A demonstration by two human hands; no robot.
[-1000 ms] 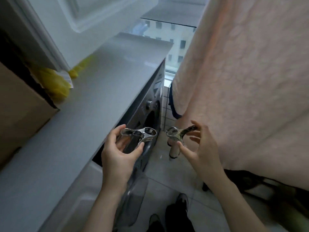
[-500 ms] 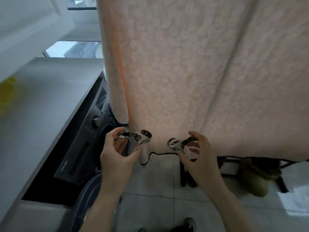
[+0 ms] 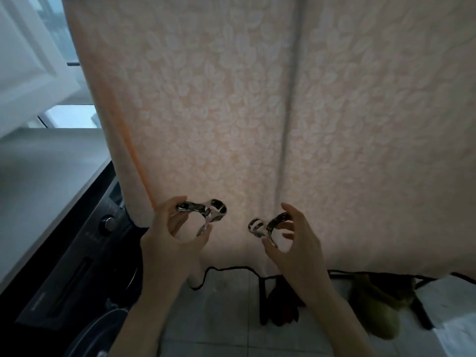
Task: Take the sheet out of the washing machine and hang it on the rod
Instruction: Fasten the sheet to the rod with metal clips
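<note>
Head camera looks straight at the sheet (image 3: pixel 257 112), a pale peach cloth with a leaf pattern that hangs like a curtain and fills most of the view; the rod above it is out of sight. In front of the sheet's lower part, the left hand (image 3: pixel 175 240) pinches a shiny metal clip (image 3: pixel 203 211) between thumb and fingers, and the right hand (image 3: pixel 291 243) pinches a second clip (image 3: pixel 268 225) the same way. Both clips sit close to the cloth, near each other, though I cannot tell whether either touches it. They seem held ready at chest level so the person can pin the sheet in place, which suggests the hanging is mostly done and only the fastening remains. To the left of the sheet stands the washing machine (image 3: pixel 85 253), dark-fronted under a grey counter (image 3: pixel 38 189). Below the sheet's dark-edged hem a tiled floor (image 3: pixel 226 305) shows.
</note>
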